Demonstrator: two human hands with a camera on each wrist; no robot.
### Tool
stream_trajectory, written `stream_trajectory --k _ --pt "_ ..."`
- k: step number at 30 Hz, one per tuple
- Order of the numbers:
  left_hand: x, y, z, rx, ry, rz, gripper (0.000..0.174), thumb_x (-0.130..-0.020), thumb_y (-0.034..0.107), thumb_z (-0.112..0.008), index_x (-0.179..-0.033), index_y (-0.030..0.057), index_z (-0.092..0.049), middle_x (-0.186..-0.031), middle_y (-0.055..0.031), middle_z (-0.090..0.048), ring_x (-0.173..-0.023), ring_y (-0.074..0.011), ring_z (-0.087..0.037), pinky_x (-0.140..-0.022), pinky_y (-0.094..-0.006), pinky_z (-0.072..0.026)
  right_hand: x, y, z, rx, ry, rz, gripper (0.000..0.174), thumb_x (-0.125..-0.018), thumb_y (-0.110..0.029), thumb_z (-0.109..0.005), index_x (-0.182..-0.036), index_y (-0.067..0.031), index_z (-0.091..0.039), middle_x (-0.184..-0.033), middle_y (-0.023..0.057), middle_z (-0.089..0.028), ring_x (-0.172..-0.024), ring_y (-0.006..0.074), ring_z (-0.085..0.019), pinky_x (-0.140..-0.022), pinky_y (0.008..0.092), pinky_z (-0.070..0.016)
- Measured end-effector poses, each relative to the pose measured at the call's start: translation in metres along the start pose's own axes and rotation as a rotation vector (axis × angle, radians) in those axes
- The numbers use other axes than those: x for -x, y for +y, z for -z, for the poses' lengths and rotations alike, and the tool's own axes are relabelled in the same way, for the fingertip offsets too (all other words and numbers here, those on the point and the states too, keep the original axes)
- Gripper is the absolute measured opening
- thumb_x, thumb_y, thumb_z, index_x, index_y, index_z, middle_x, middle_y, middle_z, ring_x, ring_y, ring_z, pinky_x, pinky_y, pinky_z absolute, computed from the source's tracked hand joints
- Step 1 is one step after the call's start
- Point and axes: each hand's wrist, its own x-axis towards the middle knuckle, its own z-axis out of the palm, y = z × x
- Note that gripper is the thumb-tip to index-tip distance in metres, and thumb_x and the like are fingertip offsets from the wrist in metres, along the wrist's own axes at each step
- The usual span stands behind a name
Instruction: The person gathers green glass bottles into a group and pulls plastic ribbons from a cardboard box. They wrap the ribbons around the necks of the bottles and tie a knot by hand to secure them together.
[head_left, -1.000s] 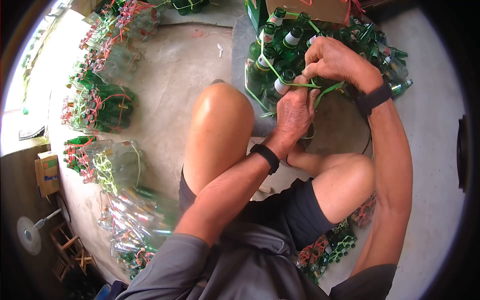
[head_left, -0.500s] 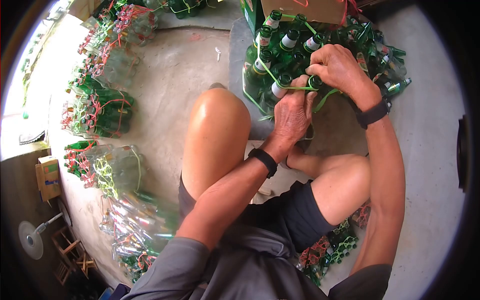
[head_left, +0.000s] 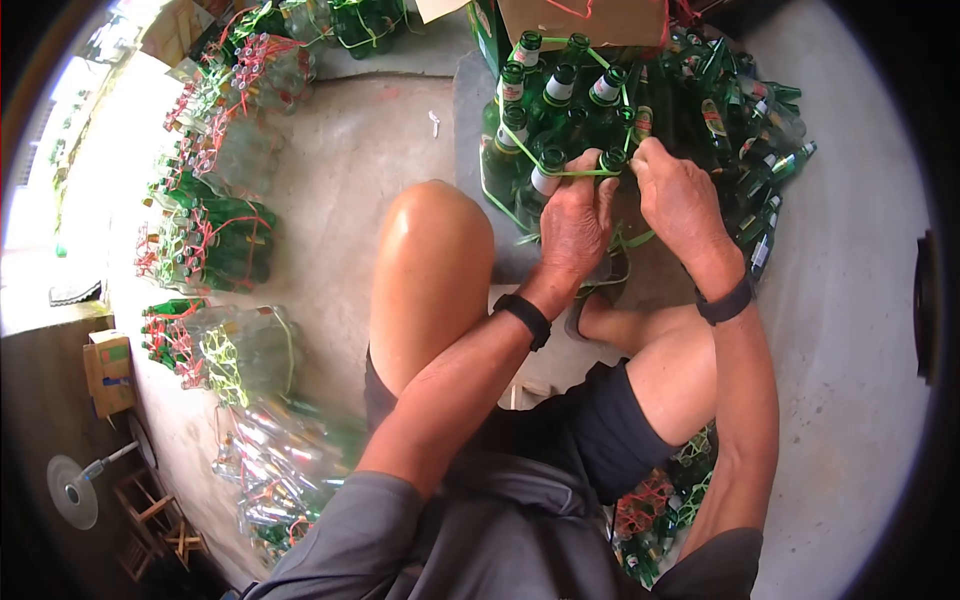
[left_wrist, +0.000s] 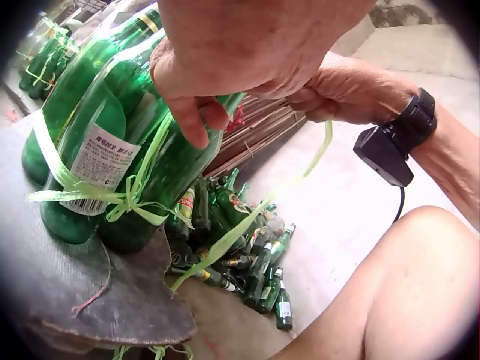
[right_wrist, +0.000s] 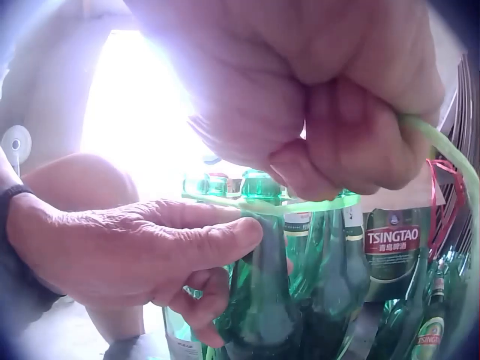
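Note:
Several green glass beer bottles [head_left: 560, 88] stand upright in a tight bundle, with a light green plastic strap [head_left: 578, 173] round their necks. My left hand [head_left: 577, 225] grips the neck of the near corner bottle [right_wrist: 259, 300], thumb across the front and index finger behind, just under the strap. My right hand [head_left: 685, 215], fingers curled, holds the strap's free end [right_wrist: 454, 154] just to the right of that bottle. In the left wrist view, the strap tail [left_wrist: 307, 165] hangs down from the right hand. A second strap [left_wrist: 131, 199] is knotted lower round the bundle.
The bundle stands on a dark board [left_wrist: 112, 300]. Loose green bottles [head_left: 765, 160] lie heaped to its right, and a cardboard box [head_left: 580, 25] stands behind. Tied bottle bundles [head_left: 235, 245] line the left side of the floor, with a fan [head_left: 75, 492] at lower left.
My right hand has moved from above the bottle necks down and to the right, drawing the strap along. My left hand stays at the corner bottle. The head view has shifted slightly.

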Motion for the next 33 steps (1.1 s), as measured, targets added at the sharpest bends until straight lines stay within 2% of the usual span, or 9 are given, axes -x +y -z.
stream_trajectory --k 11,13,17,19,20,22,28,31,33 --pt "0.019 0.003 0.010 -0.160 -0.118 0.091 0.050 -0.100 0.011 -0.058 -0.143 -0.0067 -0.042 -0.119 -0.0340 -0.061 -0.104 -0.0523 -0.062 -0.088 -0.0506 -0.0497 0.022 -0.019 0.033 0.164 -0.167 0.067 0.007 -0.093 -0.010 -0.058 -0.091 -0.0038 -0.060 -0.074 0.0216 -0.068 -0.074 0.0432 -0.068 -0.067 0.0548 -0.0525" --pt "0.025 0.007 0.016 -0.183 -0.139 0.032 0.050 -0.100 0.012 -0.054 -0.143 -0.0072 -0.037 -0.138 -0.0358 -0.047 -0.107 -0.0550 -0.059 -0.088 -0.0540 -0.0521 0.027 -0.017 0.030 0.129 -0.144 0.138 0.013 -0.097 -0.013 -0.058 -0.089 -0.0027 -0.054 -0.072 0.0236 -0.064 -0.074 0.0459 -0.065 -0.064 0.0563 -0.0502" --pt "0.030 0.019 0.025 -0.094 -0.069 -0.074 0.040 -0.101 0.015 -0.054 -0.133 -0.0080 -0.049 -0.122 -0.0335 -0.058 -0.099 -0.0536 -0.062 -0.087 -0.0501 -0.0532 0.039 -0.021 0.027 0.140 -0.145 0.192 0.015 -0.096 -0.013 -0.059 -0.087 -0.0017 -0.055 -0.071 0.0240 -0.064 -0.073 0.0452 -0.065 -0.064 0.0557 -0.0505" --pt "0.025 0.020 0.027 0.163 -0.211 0.270 0.030 -0.103 0.019 -0.056 -0.117 -0.0069 -0.062 -0.098 -0.0220 -0.068 -0.086 -0.0397 -0.067 -0.076 -0.0408 -0.0552 0.045 -0.026 0.026 0.155 -0.188 0.195 0.011 -0.093 -0.011 -0.059 -0.088 -0.0006 -0.057 -0.072 0.0239 -0.065 -0.073 0.0446 -0.066 -0.064 0.0548 -0.0513" --pt "0.022 0.020 0.028 0.166 -0.209 0.268 0.030 -0.103 0.019 -0.056 -0.117 -0.0069 -0.062 -0.098 -0.0220 -0.068 -0.086 -0.0397 -0.067 -0.076 -0.0408 -0.0552 0.049 -0.030 0.025 0.159 -0.187 0.196 0.011 -0.093 -0.011 -0.059 -0.088 -0.0006 -0.057 -0.072 0.0239 -0.065 -0.073 0.0446 -0.066 -0.064 0.0548 -0.0513" --pt "0.010 0.029 0.034 0.682 -0.386 0.611 0.034 -0.104 0.024 -0.059 -0.118 -0.0063 -0.062 -0.095 -0.0114 -0.069 -0.088 -0.0153 -0.066 -0.079 -0.0322 -0.0552 0.058 -0.040 0.023 0.182 -0.219 0.199 0.008 -0.088 -0.008 -0.058 -0.091 -0.0002 -0.059 -0.071 0.0229 -0.066 -0.072 0.0438 -0.067 -0.065 0.0539 -0.0522" --pt "0.006 0.020 0.030 0.917 -0.398 0.797 0.022 -0.104 0.022 -0.055 -0.105 0.0013 -0.063 -0.077 0.0014 -0.055 -0.067 -0.0090 -0.055 -0.061 -0.0279 -0.0485 0.090 -0.072 0.026 0.176 -0.449 0.194 0.012 -0.077 0.000 -0.061 -0.089 0.0019 -0.060 -0.077 0.0222 -0.069 -0.077 0.0406 -0.070 -0.068 0.0500 -0.0557" --pt "0.008 0.016 0.037 0.721 -0.382 0.861 0.020 -0.101 0.022 -0.057 -0.104 0.0038 -0.065 -0.066 0.0067 -0.043 -0.058 -0.0050 -0.042 -0.053 -0.0267 -0.0370 0.120 -0.087 0.030 0.053 -0.451 0.286 0.012 -0.077 -0.001 -0.062 -0.089 0.0004 -0.060 -0.082 0.0186 -0.066 -0.082 0.0362 -0.069 -0.072 0.0448 -0.0553" --pt "0.007 0.020 0.039 0.581 -0.344 0.783 0.023 -0.099 0.023 -0.058 -0.102 0.0019 -0.067 -0.066 0.0050 -0.048 -0.058 -0.0061 -0.045 -0.053 -0.0281 -0.0388 0.133 -0.115 0.054 0.168 -0.380 0.300 0.010 -0.084 -0.005 -0.062 -0.091 -0.0004 -0.056 -0.096 0.0187 -0.059 -0.095 0.0362 -0.061 -0.081 0.0446 -0.0503"
